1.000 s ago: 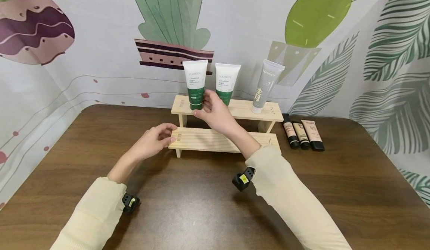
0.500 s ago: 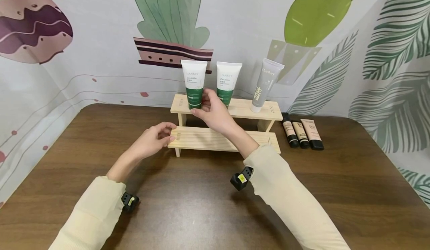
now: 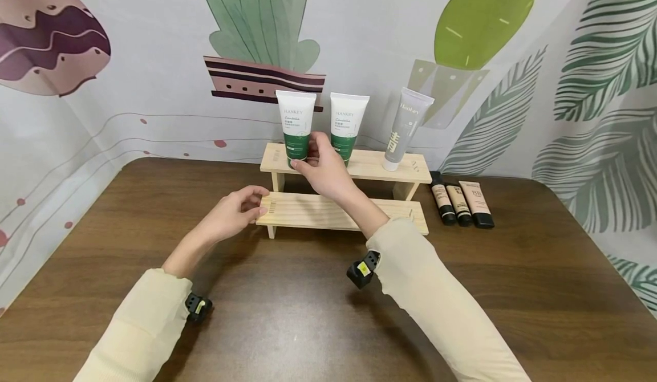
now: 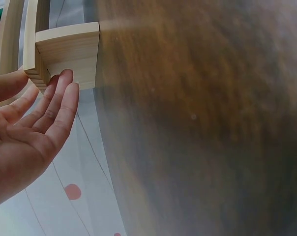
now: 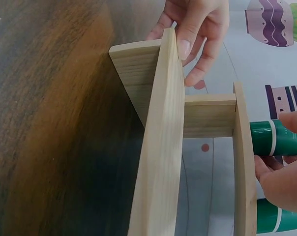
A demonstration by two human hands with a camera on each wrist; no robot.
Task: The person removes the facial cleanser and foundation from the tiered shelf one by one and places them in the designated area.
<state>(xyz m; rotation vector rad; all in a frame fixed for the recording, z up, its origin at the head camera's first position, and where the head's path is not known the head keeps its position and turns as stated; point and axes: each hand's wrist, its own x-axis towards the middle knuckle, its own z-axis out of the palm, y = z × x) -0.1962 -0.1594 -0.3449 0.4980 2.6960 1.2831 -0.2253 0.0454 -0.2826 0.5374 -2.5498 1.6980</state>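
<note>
White-and-green plastic makes up the tube (image 3: pixel 296 122) that we hold at the left end of the upper tier (image 3: pixel 366 163) of a wooden stand (image 3: pixel 328 212), cap down, its HANKEY lettering facing us. Our right hand (image 3: pixel 327 170) grips it low on the green part, the thumb in front and the other fingers reaching into the gap beside a matching tube (image 3: pixel 349 117), which stands just to the right. In the right wrist view, the held tube's lower end appears to meet the board. Our left hand (image 3: pixel 228 214) pinches the left end of the lower tier between thumb and forefinger, and the left wrist view shows its other fingers stretched out loosely below. Farther right on the upper tier stands a grey tube (image 3: pixel 407 128), its top leaning rightward in the head view. Beyond the stand, 3 smaller tubes (image 3: pixel 459 205) with dark caps lie side by side on the brown wooden table (image 3: pixel 287 313). Behind everything hangs a pale cloth (image 3: pixel 154 57) printed with cacti and leaves. Cream sleeves (image 3: pixel 436 291) cover both our forearms.
</note>
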